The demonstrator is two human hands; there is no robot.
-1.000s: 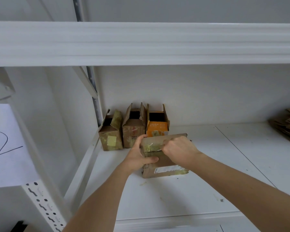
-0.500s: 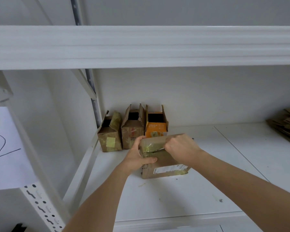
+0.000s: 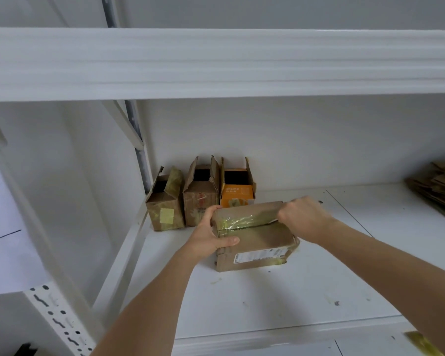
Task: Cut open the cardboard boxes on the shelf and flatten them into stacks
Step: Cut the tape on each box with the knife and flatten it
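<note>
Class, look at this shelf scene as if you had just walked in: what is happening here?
A person is working on a taped cardboard box that stands on a white shelf. The left hand grips the box's left end, while the right hand is closed at the right end of the taped top seam; any tool in it is hidden. Behind stand three small boxes with open tops. At the far right lies a pile of flattened cardboard.
</note>
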